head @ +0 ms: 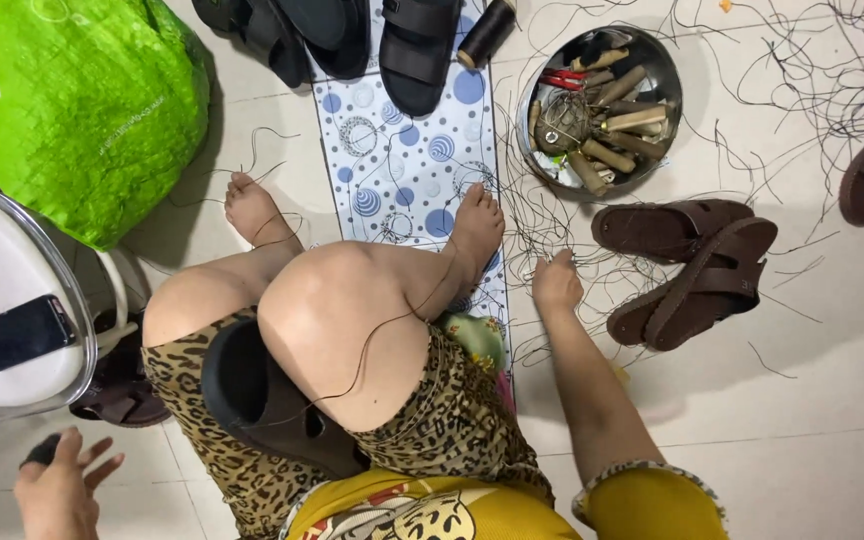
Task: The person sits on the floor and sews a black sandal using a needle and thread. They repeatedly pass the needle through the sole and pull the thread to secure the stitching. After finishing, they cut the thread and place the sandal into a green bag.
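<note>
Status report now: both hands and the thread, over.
Right hand down on floor, fingers in loose black thread. Left hand open beside a small dark object. Brown sandals lie close right of the thread.

head view, steeply down, close

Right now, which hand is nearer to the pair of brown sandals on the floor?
The right hand. It rests on the floor among the black threads, just left of the brown sandals in the picture. The left hand is far across, beyond the knees, at the lower left edge.
</note>
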